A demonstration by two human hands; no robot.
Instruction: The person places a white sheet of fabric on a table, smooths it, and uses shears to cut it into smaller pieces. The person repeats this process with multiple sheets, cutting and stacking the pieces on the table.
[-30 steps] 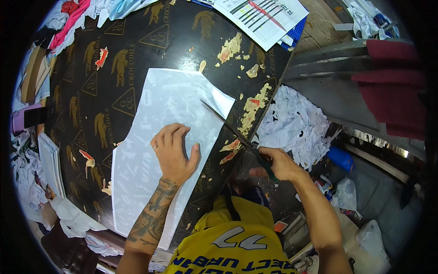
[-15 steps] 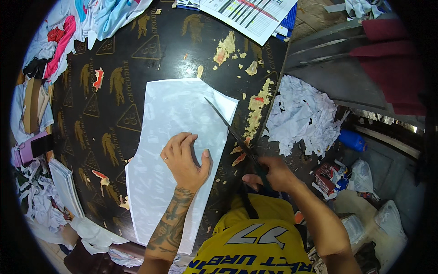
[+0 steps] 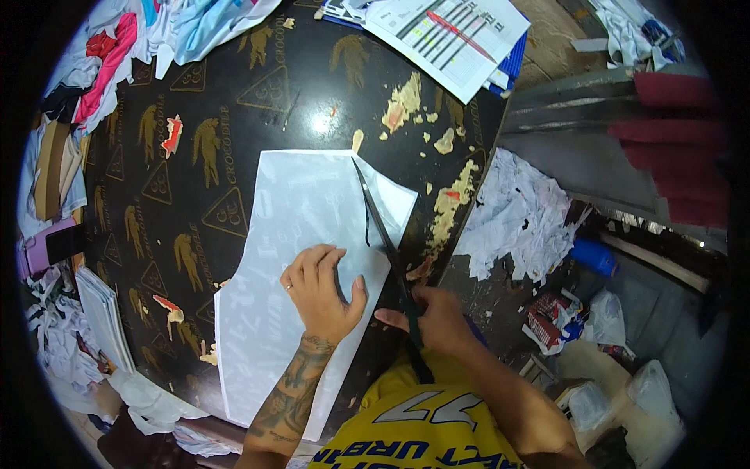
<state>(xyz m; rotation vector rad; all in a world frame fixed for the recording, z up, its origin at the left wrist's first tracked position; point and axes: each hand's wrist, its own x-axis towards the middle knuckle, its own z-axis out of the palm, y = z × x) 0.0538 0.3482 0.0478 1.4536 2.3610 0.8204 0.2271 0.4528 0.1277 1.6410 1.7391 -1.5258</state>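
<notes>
A pale white fabric piece [image 3: 297,211] with a shaped outline lies flat on the dark table; faint patterning shows on it. My left hand [image 3: 324,295] rests on its middle, fingers loosely spread and holding nothing. At the table's near right edge, my right hand [image 3: 439,319] grips a pair of long dark scissors [image 3: 381,225] by the handles. Their blades reach across the fabric's upper right part, the tip close to its far corner. The right-hand flap beside the blade looks slightly lifted. How the lower blade sits against the fabric is hard to tell.
The dark table [image 3: 180,258] has worn, peeled patches. Printed sheets [image 3: 437,47] with a red pen [image 3: 461,35] lie at the far edge. Coloured cloth [image 3: 101,70] is heaped far left, near a purple phone case [image 3: 39,250]. White scraps [image 3: 519,215] are piled right of the table.
My right hand and the scissors have moved left and forward over the fabric, bringing the blade tip nearer the far corner. My left hand stays on the fabric. The view has shifted slightly.
</notes>
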